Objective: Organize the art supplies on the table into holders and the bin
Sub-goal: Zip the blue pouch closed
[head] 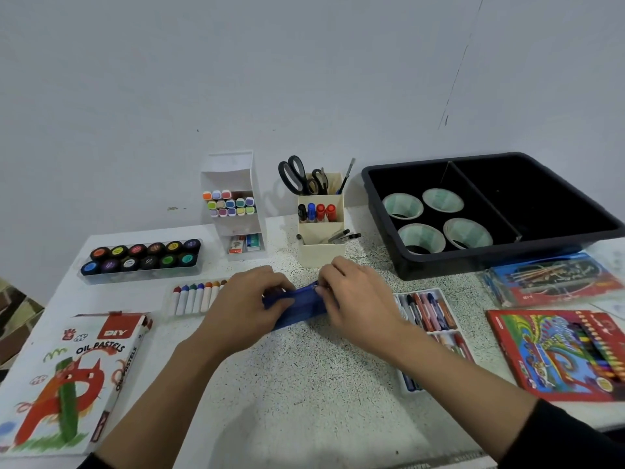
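The speckled white desk (304,384) carries everything. At its far right corner sits the black plastic bin with a centre divider (473,264), with four pale tape rolls (421,238) in its left compartment. By the near left corner lies the white cardboard oil-pastel box (67,377), and by the right edge the red printed pencil box (558,353). Along the far edge stand the white tiered marker holder (233,184) and the cream compartment holder (321,252) with scissors and pens.

Mid-desk, between the hands, lies the small translucent blue zip pouch (297,308). The left hand (250,306) has its fingers curled over the pouch's left end, clamping it. The right hand (358,299) pinches the upper right end, probably at the zip pull, which its fingers hide.

The step looks like working the zip — opening or closing, I cannot tell. To do it well, the left hand should pin the pouch flat and taut while the right draws the slider straight along the teeth, not upward, since soft material bunches and jams. Both elbows should stay clear of the white crayon tray (196,296) and the open pastel tray (426,309) — each lies just beside a hand.
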A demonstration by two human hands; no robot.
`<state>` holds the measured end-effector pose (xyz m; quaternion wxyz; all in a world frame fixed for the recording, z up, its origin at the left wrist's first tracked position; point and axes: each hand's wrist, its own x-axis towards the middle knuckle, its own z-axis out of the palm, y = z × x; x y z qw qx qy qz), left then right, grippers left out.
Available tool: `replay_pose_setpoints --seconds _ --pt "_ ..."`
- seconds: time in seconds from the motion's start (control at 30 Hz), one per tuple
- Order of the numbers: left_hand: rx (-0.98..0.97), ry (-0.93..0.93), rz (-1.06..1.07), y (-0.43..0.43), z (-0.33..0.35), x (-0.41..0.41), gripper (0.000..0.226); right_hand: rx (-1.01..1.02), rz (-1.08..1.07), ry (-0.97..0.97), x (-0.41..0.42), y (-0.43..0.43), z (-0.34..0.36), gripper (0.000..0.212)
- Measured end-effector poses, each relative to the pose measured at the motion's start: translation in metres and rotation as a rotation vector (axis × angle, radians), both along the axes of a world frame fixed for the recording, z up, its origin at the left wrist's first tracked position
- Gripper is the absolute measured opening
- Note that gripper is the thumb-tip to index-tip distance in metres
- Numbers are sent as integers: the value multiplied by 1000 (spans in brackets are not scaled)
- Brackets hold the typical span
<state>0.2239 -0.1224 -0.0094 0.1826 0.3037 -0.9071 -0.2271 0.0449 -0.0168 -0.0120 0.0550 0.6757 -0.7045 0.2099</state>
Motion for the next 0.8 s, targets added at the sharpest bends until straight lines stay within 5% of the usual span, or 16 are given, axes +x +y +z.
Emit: replay_pose_setpoints --seconds 0.27,0.8 --pt "30 25 18 -3 3 -7 20 -9 -208 1 -56 -3 12 11" --pt "157 115 132 27 -3 -67 13 -175 -159 -226 -110 -3 24 6"
